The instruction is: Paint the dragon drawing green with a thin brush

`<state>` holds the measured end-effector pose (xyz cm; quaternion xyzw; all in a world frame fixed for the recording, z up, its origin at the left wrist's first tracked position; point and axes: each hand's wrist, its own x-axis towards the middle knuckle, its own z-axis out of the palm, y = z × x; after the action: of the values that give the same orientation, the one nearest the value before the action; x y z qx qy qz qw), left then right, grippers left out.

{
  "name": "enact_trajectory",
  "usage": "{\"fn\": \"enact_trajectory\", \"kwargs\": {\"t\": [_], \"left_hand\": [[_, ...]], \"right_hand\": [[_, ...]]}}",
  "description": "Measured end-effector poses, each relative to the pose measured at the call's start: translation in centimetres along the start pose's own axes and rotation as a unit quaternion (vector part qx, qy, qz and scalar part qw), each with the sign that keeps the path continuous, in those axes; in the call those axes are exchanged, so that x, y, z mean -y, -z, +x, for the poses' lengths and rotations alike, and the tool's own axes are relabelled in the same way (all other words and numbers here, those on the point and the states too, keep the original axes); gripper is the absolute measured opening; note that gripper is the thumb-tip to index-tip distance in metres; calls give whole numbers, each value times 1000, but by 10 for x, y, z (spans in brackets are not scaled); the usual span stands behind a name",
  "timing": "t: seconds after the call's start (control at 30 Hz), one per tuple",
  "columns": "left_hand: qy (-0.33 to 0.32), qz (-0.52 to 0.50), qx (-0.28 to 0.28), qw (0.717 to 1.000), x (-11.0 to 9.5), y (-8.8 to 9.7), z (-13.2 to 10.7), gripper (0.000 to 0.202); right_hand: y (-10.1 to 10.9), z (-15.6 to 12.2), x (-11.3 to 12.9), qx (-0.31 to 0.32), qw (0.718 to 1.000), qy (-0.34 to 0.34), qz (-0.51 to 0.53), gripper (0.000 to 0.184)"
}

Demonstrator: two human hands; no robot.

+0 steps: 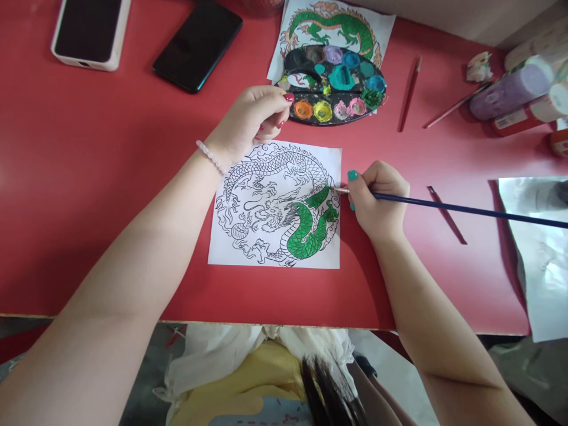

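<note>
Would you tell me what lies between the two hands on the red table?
In the head view, the white dragon colouring sheet lies between the left hand and right hand.

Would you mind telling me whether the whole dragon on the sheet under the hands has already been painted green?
No: on the dragon sheet only the lower right coils are green, where the right hand holds the paintbrush; the rest is bare outline.

Your dragon sheet [275, 207] lies mid-worktop [89, 207] | paint palette [332, 86] just behind it, on a second dragon print [337, 21] | two phones [91, 29] far left | your paintbrush [444, 207] crosses right of the sheet | paint tubes [515, 89] far right.
</note>
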<state>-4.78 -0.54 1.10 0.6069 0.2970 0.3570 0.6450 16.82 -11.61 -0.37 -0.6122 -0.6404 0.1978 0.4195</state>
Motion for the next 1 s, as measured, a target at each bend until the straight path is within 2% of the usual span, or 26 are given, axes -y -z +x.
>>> {"fn": "enact_trajectory", "kwargs": {"t": [0.37,0.57,1.0], "left_hand": [[-6,-26,1,1000,-1,-2,0,25],[3,-10,-1,1000,-1,-1,-1,25],[3,-7,-5,1000,-2,-2,-1,22]], "right_hand": [[0,0,0,8,1000,5,2,41],[-1,1,-3,-25,1000,-5,7,41],[-1,2,-1,-24,1000,-3,-11,43]]}}
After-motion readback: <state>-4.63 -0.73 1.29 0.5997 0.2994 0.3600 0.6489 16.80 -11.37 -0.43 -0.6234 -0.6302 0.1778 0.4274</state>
